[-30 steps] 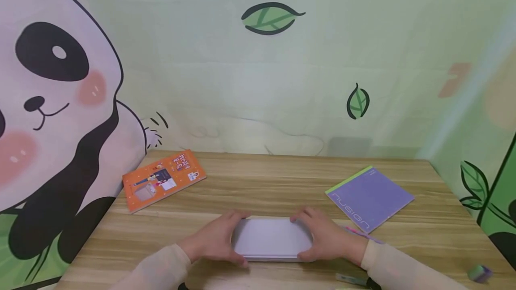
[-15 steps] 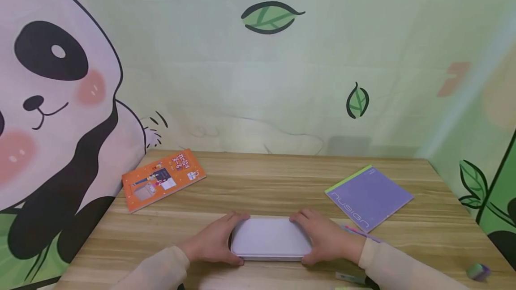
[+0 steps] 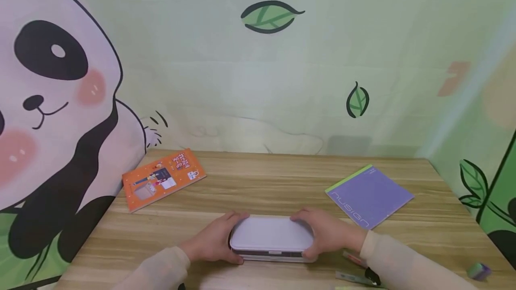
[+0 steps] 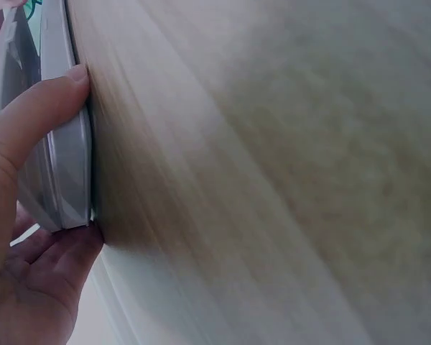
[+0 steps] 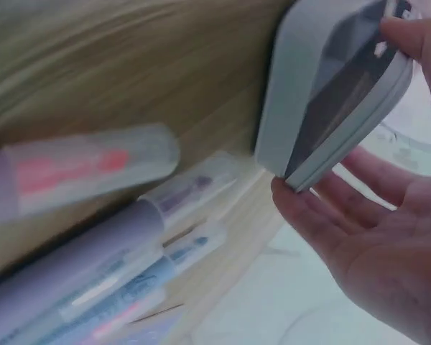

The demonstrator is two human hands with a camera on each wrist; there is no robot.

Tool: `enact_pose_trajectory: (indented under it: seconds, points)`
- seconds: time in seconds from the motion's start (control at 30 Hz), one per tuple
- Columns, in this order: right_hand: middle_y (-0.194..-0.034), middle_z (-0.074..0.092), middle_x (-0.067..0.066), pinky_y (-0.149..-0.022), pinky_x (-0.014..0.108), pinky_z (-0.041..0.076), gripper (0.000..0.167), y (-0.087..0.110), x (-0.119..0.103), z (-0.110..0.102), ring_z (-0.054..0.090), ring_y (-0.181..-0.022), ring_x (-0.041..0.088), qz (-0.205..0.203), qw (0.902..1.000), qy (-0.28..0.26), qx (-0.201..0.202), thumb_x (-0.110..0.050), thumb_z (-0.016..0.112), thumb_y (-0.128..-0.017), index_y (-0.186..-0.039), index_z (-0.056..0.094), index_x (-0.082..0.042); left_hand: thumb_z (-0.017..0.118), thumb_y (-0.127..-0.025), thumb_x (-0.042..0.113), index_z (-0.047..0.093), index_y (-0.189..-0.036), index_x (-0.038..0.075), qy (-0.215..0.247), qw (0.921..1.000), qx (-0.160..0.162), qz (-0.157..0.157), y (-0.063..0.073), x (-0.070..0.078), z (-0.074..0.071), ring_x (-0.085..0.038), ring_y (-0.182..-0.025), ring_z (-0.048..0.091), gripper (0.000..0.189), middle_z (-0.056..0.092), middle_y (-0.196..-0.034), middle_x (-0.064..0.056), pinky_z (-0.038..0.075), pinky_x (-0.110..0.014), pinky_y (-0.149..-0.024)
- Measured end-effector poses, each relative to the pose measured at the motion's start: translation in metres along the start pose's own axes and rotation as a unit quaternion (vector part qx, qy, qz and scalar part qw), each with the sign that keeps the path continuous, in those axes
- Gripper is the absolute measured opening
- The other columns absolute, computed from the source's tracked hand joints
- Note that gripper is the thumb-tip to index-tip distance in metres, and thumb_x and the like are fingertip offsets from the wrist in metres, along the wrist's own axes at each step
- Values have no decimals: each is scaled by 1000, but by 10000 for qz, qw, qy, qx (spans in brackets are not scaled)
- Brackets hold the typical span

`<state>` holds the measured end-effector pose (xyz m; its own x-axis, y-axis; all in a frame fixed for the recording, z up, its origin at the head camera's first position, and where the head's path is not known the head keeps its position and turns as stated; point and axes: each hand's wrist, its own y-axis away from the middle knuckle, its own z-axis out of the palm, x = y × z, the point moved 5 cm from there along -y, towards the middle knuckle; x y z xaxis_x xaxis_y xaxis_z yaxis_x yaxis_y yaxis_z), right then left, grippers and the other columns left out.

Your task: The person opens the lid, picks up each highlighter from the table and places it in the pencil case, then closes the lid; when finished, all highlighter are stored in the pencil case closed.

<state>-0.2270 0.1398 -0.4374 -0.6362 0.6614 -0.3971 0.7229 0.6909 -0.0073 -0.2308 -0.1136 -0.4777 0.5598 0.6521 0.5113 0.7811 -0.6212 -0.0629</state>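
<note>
A white pencil case (image 3: 271, 234) lies near the front of the table, its lid raised a little along the front, with a dark gap and a small clasp showing there. My left hand (image 3: 215, 240) grips its left end, thumb at the front corner and fingers at the back. In the left wrist view, the thumb (image 4: 50, 104) presses the lower half of the case beside the gap. The right end is held by my right hand (image 3: 330, 235); in the right wrist view the thumb (image 5: 409, 39) is at the parted front edge. What the case contains is hidden.
Several capped pens, including a pink-tipped one (image 5: 72, 169) and a purple one (image 5: 79, 251), lie by the right hand. An orange book (image 3: 164, 180) lies back left, a purple notebook (image 3: 370, 197) back right. A small green-and-purple block (image 3: 479, 272) sits front right.
The front edge of the lid has lifted, and a dark gap now shows under it. My right wrist has shifted slightly, covering the pens behind it and uncovering a pinkish item in front.
</note>
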Motion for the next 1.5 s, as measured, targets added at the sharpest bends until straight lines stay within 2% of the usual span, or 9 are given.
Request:
enact_pose_trajectory:
  seconds: [0.23, 0.4, 0.6, 0.73, 0.87, 0.97, 1.1, 1.23, 1.5]
  points:
    - [-124, 60, 15, -96, 41, 47, 78, -3, 6, -5, 57, -112, 30, -164, 9990, -255, -318, -37, 83, -65, -129, 57, -1, 92, -57, 33, 42, -141, 7, 153, 9998, 74, 38, 1, -1, 0, -20, -114, 55, 101, 53, -130, -6, 45, -41, -102]
    - [-129, 60, 10, -99, 40, 46, 68, -4, 25, -7, 55, -118, 29, 138, 9886, -1309, -729, -38, 79, -76, -131, 58, -5, 93, -56, 30, 35, -144, 8, 628, 9978, 152, -128, 3, -3, 3, -20, -115, 54, 108, 53, -129, -5, 43, -44, -104]
    - [-131, 60, 8, -102, 46, 44, 52, -2, 47, -13, 54, -121, 28, 948, 9449, -2966, -1009, -37, 68, -89, -131, 59, -9, 94, -52, 27, 23, -150, 5, 1191, 9912, 349, -459, 6, -6, 4, -27, -124, 49, 123, 51, -134, -14, 35, -51, -110]
    - [-131, 58, 18, -101, 45, 47, 60, -1, 60, -15, 59, -115, 28, 1371, 9192, -3593, -853, -40, 60, -93, -134, 53, 3, 95, -51, 25, 17, -150, -1, 1290, 9888, 518, -537, 8, -5, 5, -28, -122, 50, 129, 54, -129, -17, 34, -53, -110]
    - [-118, 65, 21, -93, 42, 53, 61, -4, 70, -14, 67, -101, 26, 1670, 8838, -4322, -651, -40, 55, -95, -128, 53, 11, 95, -50, 26, 11, -151, -2, 1353, 9871, 586, -618, 9, -6, 7, -27, -120, 50, 134, 54, -126, -15, 33, -53, -110]
    - [-97, 72, 17, -85, 40, 56, 55, -8, 73, -13, 70, -88, 22, 1916, 8615, -4676, -494, -41, 53, -96, -116, 61, 10, 95, -51, 27, 6, -152, -2, 1408, 9860, 588, -674, 9, -7, 8, -26, -121, 49, 138, 53, -127, -14, 32, -53, -110]
    - [-86, 71, 12, -78, 39, 58, 59, -11, 76, -10, 69, -78, 20, 2477, 8432, -4767, -209, -48, 52, -95, -115, 60, 7, 95, -52, 27, 3, -153, 0, 1428, 9855, 586, -702, 9, -8, 8, -24, -121, 49, 140, 52, -129, -13, 32, -52, -111]
    - [-88, 70, 14, -74, 39, 59, 66, -14, 77, -7, 68, -74, 21, 2856, 8294, -4801, 12, -54, 50, -94, -118, 57, 7, 95, -52, 26, 1, -154, 0, 1421, 9859, 603, -645, 9, -7, 8, -22, -120, 50, 141, 53, -129, -10, 32, -50, -111]
    - [-87, 70, 15, -70, 38, 59, 69, -19, 78, -2, 67, -71, 22, 3046, 8155, -4917, 186, -57, 48, -93, -115, 57, 8, 95, -53, 27, 1, -153, -5, 1303, 9875, 587, -669, 9, -7, 8, -21, -121, 49, 141, 54, -128, -9, 32, -49, -112]
